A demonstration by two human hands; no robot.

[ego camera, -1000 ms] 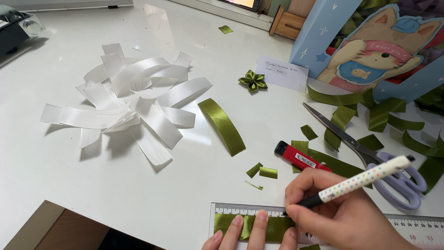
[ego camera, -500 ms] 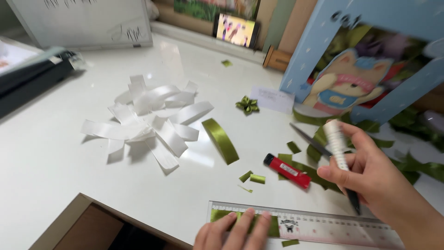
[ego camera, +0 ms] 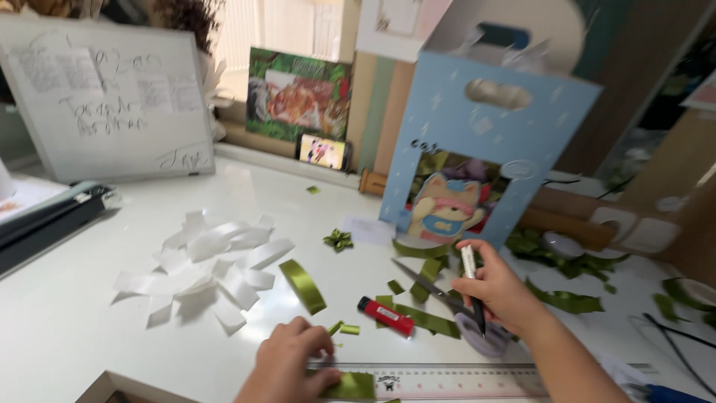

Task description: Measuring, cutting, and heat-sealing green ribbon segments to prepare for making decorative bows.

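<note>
My left hand presses down on a clear ruler that lies over a strip of green ribbon at the near table edge. My right hand is raised above the table and holds a dotted white pen upright, tip pointing down. Under that hand lie scissors with pale purple handles. A red lighter rests between the two hands, beside small green ribbon offcuts.
A pile of white ribbon pieces and a curled green ribbon strip lie left of centre. A small green ribbon flower, a blue cartoon gift bag, a whiteboard and loose green ribbon stand farther back.
My head has lifted, showing the back of the table. My right hand rose from the ruler, where it was writing, and now holds the pen upright above the scissors. The left hand stays on the ruler.
</note>
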